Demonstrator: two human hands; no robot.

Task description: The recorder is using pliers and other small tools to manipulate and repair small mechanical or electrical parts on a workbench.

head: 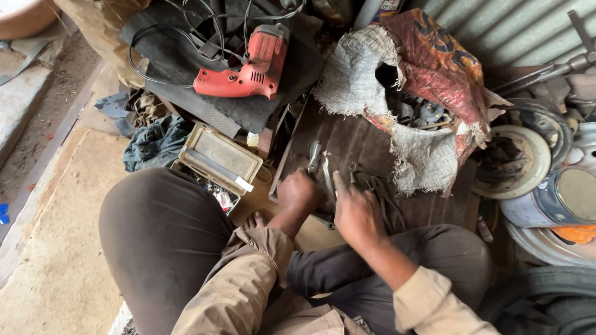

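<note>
I sit low with my knees up over a dark metal sheet (pixel 354 139) on the floor. My left hand (pixel 297 193) is curled down on the sheet among metal tools, its fingers closed; what it grips is hidden. My right hand (pixel 355 214) rests beside it, fingers bent, with the forefinger stretched toward several wrenches (pixel 318 158) lying in front of both hands. A loop of dark cable or band (pixel 385 198) lies just right of my right hand.
A red power drill (pixel 248 68) with its cord lies on a black mat at the top. A small open case (pixel 218 158) stands left of the sheet. A torn sack (pixel 410 93) holding metal parts sits behind the hands. Wheel rims (pixel 528 161) and a can (pixel 559 198) crowd the right.
</note>
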